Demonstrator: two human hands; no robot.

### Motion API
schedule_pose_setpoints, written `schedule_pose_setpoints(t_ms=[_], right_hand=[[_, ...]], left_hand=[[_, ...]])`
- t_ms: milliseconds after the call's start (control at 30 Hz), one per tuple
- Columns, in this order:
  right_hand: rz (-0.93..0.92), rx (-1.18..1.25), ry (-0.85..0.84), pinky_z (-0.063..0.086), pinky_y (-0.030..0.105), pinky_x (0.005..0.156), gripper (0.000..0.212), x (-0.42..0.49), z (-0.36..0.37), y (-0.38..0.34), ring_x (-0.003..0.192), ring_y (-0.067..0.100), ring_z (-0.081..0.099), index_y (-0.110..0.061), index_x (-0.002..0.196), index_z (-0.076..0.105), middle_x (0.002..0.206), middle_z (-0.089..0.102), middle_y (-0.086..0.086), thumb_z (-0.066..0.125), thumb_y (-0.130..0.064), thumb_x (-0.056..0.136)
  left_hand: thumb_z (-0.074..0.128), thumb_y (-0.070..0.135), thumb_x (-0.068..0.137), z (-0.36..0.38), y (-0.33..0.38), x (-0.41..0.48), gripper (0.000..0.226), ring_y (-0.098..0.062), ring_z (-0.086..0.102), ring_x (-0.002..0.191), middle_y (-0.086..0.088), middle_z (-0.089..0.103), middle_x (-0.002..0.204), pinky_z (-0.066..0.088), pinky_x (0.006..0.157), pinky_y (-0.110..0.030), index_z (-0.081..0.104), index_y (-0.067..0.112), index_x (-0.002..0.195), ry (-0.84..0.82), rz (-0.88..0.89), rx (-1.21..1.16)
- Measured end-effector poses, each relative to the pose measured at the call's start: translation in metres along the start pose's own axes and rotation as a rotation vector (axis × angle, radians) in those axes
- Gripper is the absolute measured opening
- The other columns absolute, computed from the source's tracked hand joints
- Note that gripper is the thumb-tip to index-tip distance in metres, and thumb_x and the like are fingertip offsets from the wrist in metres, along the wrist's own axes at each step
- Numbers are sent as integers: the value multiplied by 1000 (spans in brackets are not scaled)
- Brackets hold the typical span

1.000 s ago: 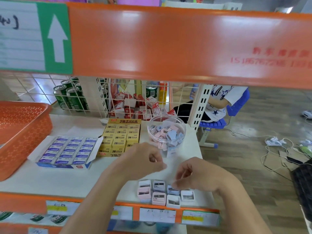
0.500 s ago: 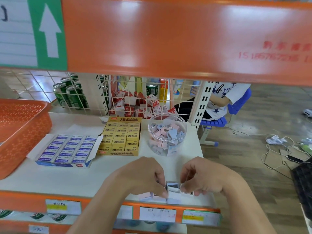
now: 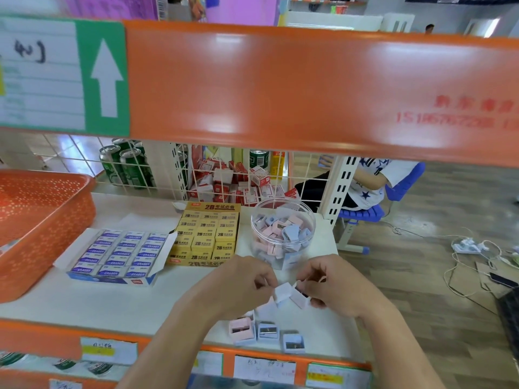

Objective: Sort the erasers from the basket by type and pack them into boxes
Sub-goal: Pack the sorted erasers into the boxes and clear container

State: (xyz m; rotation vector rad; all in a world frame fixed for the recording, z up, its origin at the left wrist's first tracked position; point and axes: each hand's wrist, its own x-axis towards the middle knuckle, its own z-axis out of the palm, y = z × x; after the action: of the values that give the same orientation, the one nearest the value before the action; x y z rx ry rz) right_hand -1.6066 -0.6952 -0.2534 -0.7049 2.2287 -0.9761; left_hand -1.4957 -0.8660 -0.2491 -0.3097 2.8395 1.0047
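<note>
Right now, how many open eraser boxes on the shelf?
2. The blue eraser box lies left; the yellow 2B box sits beside it on its right, next to the clear tub. None looks hidden.

- Left hand (image 3: 238,284) and right hand (image 3: 334,287): both bare, knuckles and finger creases faintly visible on the backs.
- Left forearm (image 3: 174,341): bare along its whole visible length, from wrist to the near edge.
- Right forearm (image 3: 398,346): equally bare, from wrist to the near edge on the right.
- Nails and finer surface detail too blurred to tell.
- Clothing higher up the arms outside the view; sleeves cannot be told.
</note>
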Motion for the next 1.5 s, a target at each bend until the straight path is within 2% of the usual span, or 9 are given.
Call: schedule_pose_setpoints(t_ms=[233,367,500,633,867,1100,1333,1400,1500], right_hand=[[-89,53,48,47,24,58,15,7,0,-2,56,6,58,-19,86,71,63,65,-7,63,-6,87],[-171,317,92,46,24,55,9,7,-6,-14,57,10,58,-10,88,70,64,64,-1,66,-2,86],[-234,515,335,45,25,51,9,18,-12,-28,53,13,56,-6,83,66,59,60,2,66,3,84],[-203,442,573,42,28,55,9,41,-15,-31,59,16,56,-13,78,65,70,65,5,73,-10,81],[-199,306,646,48,33,67,11,41,-16,-22,68,19,59,-19,76,63,74,64,-7,67,-15,85],[-131,142,362,40,32,56,15,28,-16,-9,55,16,48,-6,68,59,61,55,3,62,-12,82],[24,-265,-65,45,28,61,17,25,-1,-7,61,8,53,-18,80,65,70,60,-10,75,-23,68],[42,-281,-81,43,27,59,18,25,4,-9,61,10,51,-14,81,64,68,57,-10,75,-20,68],[32,-329,-76,39,26,56,15,25,7,-10,58,10,48,-8,79,64,65,56,-7,71,-18,70]], left_hand=[[64,24,87,-1,-10,4,10,10,57,71,17,63,84,44,63,-6,67,33,91,65,20,-129],[65,22,85,-20,0,7,11,2,48,58,20,59,66,41,55,-13,64,32,82,168,85,-266],[64,21,85,-35,16,23,12,-1,40,50,18,50,54,36,49,-13,60,29,76,421,89,-303],[64,24,89,-37,25,43,10,2,41,53,16,49,66,34,47,-6,56,27,84,488,16,-134],[68,30,87,-33,20,52,12,5,43,58,19,49,71,35,49,-9,57,27,91,514,-31,-164],[65,29,87,-26,0,39,10,-2,48,61,11,58,73,37,53,-12,59,25,81,540,-53,-204],[55,31,95,-22,-3,33,23,6,53,70,17,59,82,37,54,-8,66,29,115,403,9,-98],[59,26,93,-21,-4,29,10,2,48,57,15,53,65,38,54,-8,67,31,96,440,46,-157],[64,25,87,-16,-12,22,20,-2,39,48,14,47,52,35,49,-14,57,28,68,359,34,-192]])
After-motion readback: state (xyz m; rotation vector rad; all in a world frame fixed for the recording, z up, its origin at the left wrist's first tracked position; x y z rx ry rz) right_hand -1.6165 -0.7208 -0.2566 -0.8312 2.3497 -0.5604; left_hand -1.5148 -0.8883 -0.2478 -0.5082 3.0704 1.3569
